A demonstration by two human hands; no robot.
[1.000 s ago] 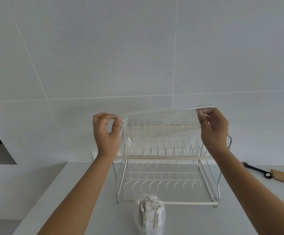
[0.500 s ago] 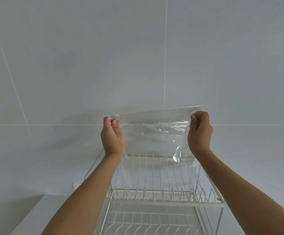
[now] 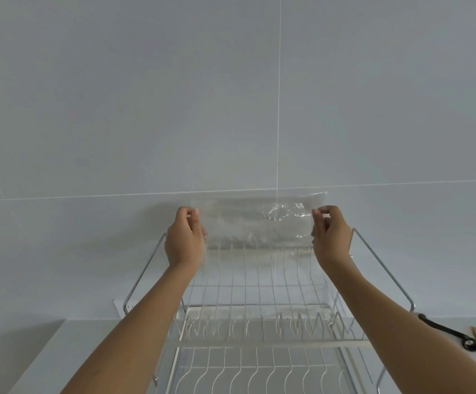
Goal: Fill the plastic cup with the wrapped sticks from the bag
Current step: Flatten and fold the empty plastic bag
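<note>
The bag [image 3: 259, 220], clear and seemingly empty, is held stretched flat in the air above the far part of the rack [image 3: 259, 331], in front of the tiled wall [image 3: 231, 95]. Its left edge is pinched by the left hand [image 3: 185, 240] and its right edge by the right hand [image 3: 330, 237], the two hands kept well apart. No sticks can be seen inside it, so the emptying is judged done. The cup is out of view, so its fill cannot be checked; what remains appears to be disposal of the bag. No brand, label or writing can be read anywhere.
</note>
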